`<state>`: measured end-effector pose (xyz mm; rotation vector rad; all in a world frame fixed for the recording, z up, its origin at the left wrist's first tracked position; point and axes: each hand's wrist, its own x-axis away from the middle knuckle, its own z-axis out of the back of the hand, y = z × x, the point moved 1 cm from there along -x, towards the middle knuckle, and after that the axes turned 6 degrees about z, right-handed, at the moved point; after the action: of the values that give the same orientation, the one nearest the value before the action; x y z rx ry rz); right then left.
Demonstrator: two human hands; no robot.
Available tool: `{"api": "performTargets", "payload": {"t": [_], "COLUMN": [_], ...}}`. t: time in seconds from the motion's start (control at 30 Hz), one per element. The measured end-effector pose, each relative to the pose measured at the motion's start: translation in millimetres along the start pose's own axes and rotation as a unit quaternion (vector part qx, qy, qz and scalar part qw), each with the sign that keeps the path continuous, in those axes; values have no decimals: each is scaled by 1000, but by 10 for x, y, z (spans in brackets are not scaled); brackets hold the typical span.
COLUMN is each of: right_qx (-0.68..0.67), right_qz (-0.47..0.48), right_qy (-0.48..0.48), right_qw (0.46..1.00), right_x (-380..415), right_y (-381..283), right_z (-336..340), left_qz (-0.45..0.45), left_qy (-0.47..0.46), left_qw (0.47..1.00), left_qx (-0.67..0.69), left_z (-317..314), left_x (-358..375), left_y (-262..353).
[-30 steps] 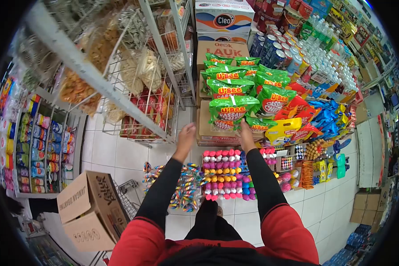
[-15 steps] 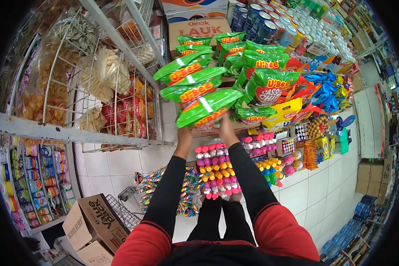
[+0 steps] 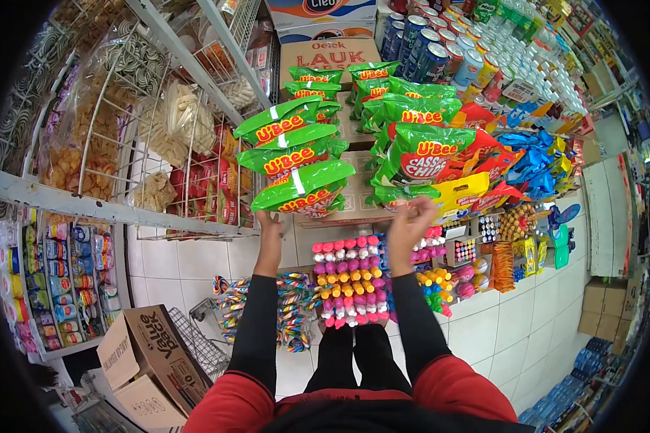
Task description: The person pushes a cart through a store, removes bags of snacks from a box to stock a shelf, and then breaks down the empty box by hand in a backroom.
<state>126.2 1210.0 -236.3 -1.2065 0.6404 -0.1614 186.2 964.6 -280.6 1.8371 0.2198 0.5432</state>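
Green chip bags (image 3: 296, 162) stacked three high, held up from below by left hand (image 3: 271, 221), fingers closed on bottom bag. Beside wire rack (image 3: 195, 166). Right hand (image 3: 409, 225) open, empty, under more chip bags (image 3: 426, 148).

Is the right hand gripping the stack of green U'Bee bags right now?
No. The right hand is open and apart from the stack of green bags, which only the left hand supports from below.

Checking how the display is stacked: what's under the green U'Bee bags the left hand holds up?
A brown carton top shows beneath the green U'Bee bags; the left hand props them. The carton's contents are hidden.
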Motion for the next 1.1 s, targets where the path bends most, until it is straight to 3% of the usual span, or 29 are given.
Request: {"api": "performTargets", "payload": {"t": [0.03,0.07,0.1,0.17,0.2,0.27,0.3,0.37,0.43,0.6,0.67,0.7,0.77,0.93,1.0,1.03,1.07,1.1], "right_qx": [31,9,-14,-117,-119,-304,-349,-356,-347,-329,-345,-292,-230,-256,-242,-436,-323,-348], "right_qz": [40,11,-17,-126,-125,-351,-394,-398,-401,-400,-406,-430,-445,-433,-465,-371,-344,-323], "right_qy": [33,36,40,-58,-61,-158,-178,-228,-268,-272,-309,-305,-278,-274,-250,-253,-208,-185], "right_qw": [998,999,999,983,983,871,831,814,804,811,787,798,820,820,814,780,857,861], "right_x": [-243,-478,-725,-1182,-1334,-1521,-1541,-1549,-1563,-1417,-1253,-1175,-1017,-1020,-1168,-1294,-1477,-1618], "right_y": [21,265,553,966,1071,1254,1332,1439,1491,1619,1750,1717,1426,1339,700,1605,1750,1225], "right_z": [137,250,331,398,387,252,149,-6,-98,-237,-336,-377,-439,-455,-358,-473,-527,-512], "left_qz": [-49,-51,-11,68,108,143,182,221,209,242,189,176,152,98,77,68,61,59], "left_qy": [-10,-7,-4,0,2,8,-32,-71,31,75,-16,-26,-23,-33,-39,-40,-39,-38], "left_qw": [993,993,999,996,987,974,957,935,946,924,948,953,961,977,982,984,985,985], "left_qx": [-105,-105,-51,61,116,173,222,270,246,287,256,245,229,188,168,161,159,159], "left_z": [-33,-27,11,134,195,251,249,214,174,300,342,320,232,-12,-105,-103,-92,1], "left_x": [77,74,16,-172,-265,-463,-587,-727,-813,-909,-850,-834,-819,-677,-610,-639,-680,-804], "left_y": [57,46,7,-111,-174,-238,-248,-334,-466,-720,-740,-722,-679,-271,-5,91,157,116]}}
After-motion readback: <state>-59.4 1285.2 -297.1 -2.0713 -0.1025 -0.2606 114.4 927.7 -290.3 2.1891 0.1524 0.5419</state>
